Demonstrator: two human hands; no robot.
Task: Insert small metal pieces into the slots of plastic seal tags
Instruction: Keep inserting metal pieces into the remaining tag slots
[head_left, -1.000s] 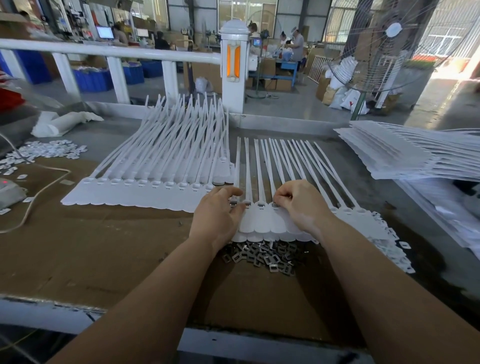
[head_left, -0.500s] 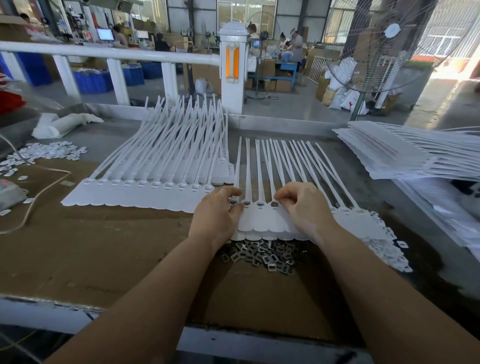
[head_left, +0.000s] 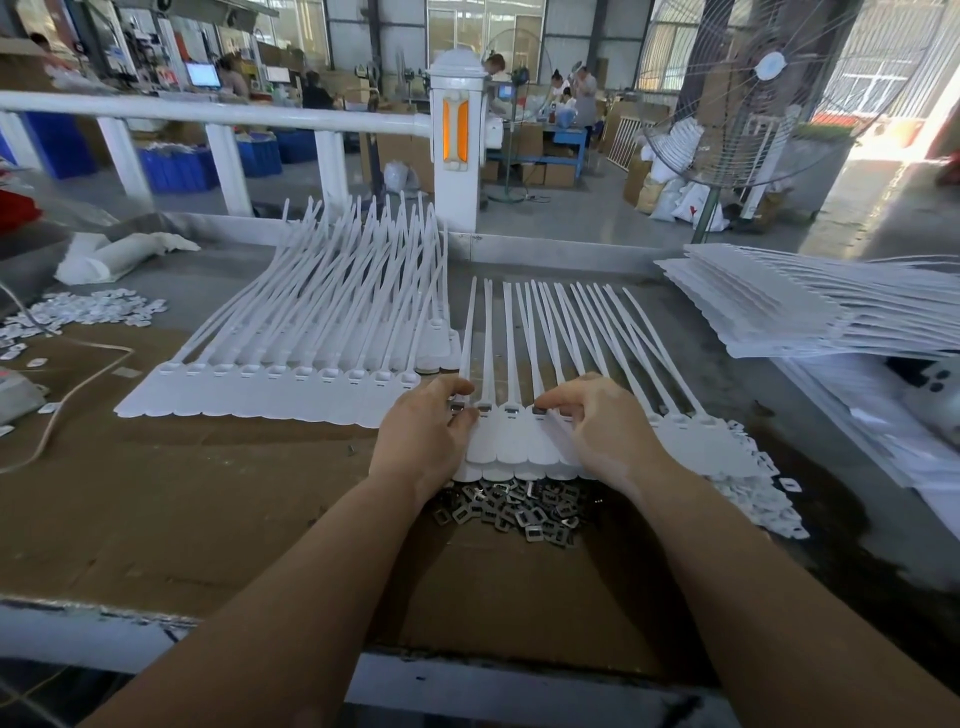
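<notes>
Cardboard covers your table (head_left: 156, 519), with a factory floor beyond the white rail. Your hands sit at the heads of the near strip of seal tags (head_left: 524, 447): the left hand (head_left: 421, 441) pinches a metal piece at a left-end slot, and the right hand (head_left: 597, 431) presses fingertips on a slot mid-strip. The left few slots show metal; those further right look unfilled. Loose metal pieces (head_left: 514, 506) lie just nearer, and the finished-looking strip (head_left: 270, 395) lies left.

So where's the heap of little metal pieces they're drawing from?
The pile of metal pieces lies on the brown cardboard at the near edge of the seal tags being filled, between the person's two wrists.
</notes>
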